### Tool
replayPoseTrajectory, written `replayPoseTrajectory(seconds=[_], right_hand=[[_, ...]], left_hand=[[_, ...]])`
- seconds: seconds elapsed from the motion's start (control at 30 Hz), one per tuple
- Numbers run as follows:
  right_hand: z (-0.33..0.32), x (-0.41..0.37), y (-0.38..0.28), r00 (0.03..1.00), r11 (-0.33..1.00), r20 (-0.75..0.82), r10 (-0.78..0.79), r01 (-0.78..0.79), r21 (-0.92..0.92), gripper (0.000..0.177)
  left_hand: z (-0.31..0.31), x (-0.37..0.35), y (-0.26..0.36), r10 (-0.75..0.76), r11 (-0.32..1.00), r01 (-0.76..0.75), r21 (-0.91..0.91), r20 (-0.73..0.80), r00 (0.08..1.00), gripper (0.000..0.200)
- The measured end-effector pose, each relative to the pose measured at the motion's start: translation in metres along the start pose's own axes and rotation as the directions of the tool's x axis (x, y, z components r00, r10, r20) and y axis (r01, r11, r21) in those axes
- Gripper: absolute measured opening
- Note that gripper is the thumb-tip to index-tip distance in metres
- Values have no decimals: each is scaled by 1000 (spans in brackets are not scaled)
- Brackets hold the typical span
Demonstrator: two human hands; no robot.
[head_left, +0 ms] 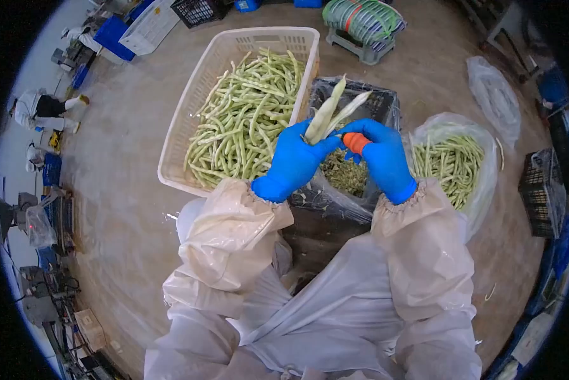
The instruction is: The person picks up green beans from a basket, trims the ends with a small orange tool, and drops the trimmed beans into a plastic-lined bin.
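Observation:
My left hand, in a blue glove, is closed around a few pale green beans that point up and away from me. Beside it my right hand, also gloved in blue, is curled with an orange thumb knife at its thumb. The dark tip of the knife is close to the left fingertips and the lower ends of the beans. Under both hands stands a black crate lined with clear plastic, holding green trimmings. The right fingertips are partly hidden.
A large white crate full of green beans stands at left. At right, a clear plastic bag holds more beans. Bundled green net bags lie on a small stool at the back. A black crate stands far right; another person is far left.

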State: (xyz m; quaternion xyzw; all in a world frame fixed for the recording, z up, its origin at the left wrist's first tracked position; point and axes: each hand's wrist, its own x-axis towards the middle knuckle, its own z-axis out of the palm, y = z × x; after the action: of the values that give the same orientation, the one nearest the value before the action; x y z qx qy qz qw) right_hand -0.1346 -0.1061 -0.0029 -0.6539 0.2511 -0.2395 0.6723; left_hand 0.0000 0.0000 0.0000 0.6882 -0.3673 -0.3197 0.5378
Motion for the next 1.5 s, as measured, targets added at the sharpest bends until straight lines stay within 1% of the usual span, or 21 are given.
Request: replayPoseTrajectory(seconds=[0.07,0.17,0.27,0.37,0.43,0.5,0.57,0.63,0.73,0.83,0.87,0.9,0.97,1.07,1.1,1.17,1.27,1.3,1.37,1.43,1.5], right_hand=[[2,1,-4,998,995,-1,57,-57,77,17],[-1,1,-3,997,970,22,74,-77,232,18],[3,0,0,989,875,43,139,-143,463,18],[2,1,-2,991,918,34,126,-130,374,18],[-4,3,3,996,955,13,89,-89,283,19],[-11,5,6,997,974,-17,75,-69,217,19],[-20,7,4,995,982,-59,85,-73,175,20],[-25,9,-3,990,987,-129,60,-40,155,20],[-32,13,-4,977,993,-210,31,-7,116,21],[-39,16,-1,975,999,-221,8,3,47,23],[-40,17,1,977,1000,-214,-1,5,20,23],[-40,19,10,965,985,-232,-123,90,-146,24],[-41,23,30,909,854,-214,-358,226,-468,26],[-33,20,22,863,772,-181,-471,304,-559,28],[-32,19,18,877,799,-183,-444,295,-525,28],[-31,17,10,905,851,-186,-383,267,-452,29],[-31,15,4,917,866,-213,-338,214,-452,29],[-32,16,4,898,845,-203,-390,261,-467,29],[-33,18,4,852,794,-179,-492,354,-495,29],[-34,20,3,819,741,-145,-555,408,-533,29],[-36,22,4,791,687,-94,-605,458,-563,30]], left_hand=[[0,0,1,-44,996,43,-82,-15,999,31],[5,-1,1,-59,986,52,-159,-40,997,27],[5,-1,1,-81,941,64,-331,-38,996,23],[3,1,11,-101,903,30,-428,-145,984,21],[-24,17,9,-114,889,3,-457,-215,970,21],[-59,26,12,-94,857,-120,-501,-381,920,22],[-110,38,-5,-11,807,-282,-518,-491,871,14],[-141,35,-3,-64,758,-344,-554,-588,806,15],[-157,34,-4,-70,779,-465,-420,-796,601,19],[-154,33,-1,-83,817,-409,-406,-785,614,21],[-149,33,0,-74,835,-382,-397,-768,636,22],[-143,33,1,-89,859,-314,-405,-721,687,24],[-126,33,5,-133,897,-169,-409,-613,779,27],[-95,30,8,-100,885,-37,-464,-269,958,35],[-80,26,16,-123,919,23,-394,-231,965,38],[-62,22,13,-102,941,84,-327,-38,994,39],[-42,13,16,-186,938,225,-265,162,969,38],[-37,11,18,-218,937,267,-226,217,952,37],[-29,8,17,-220,947,271,-172,265,939,36],[-25,6,19,-230,961,265,-84,294,928,35],[-25,7,15,-236,959,273,-69,334,912,35]])
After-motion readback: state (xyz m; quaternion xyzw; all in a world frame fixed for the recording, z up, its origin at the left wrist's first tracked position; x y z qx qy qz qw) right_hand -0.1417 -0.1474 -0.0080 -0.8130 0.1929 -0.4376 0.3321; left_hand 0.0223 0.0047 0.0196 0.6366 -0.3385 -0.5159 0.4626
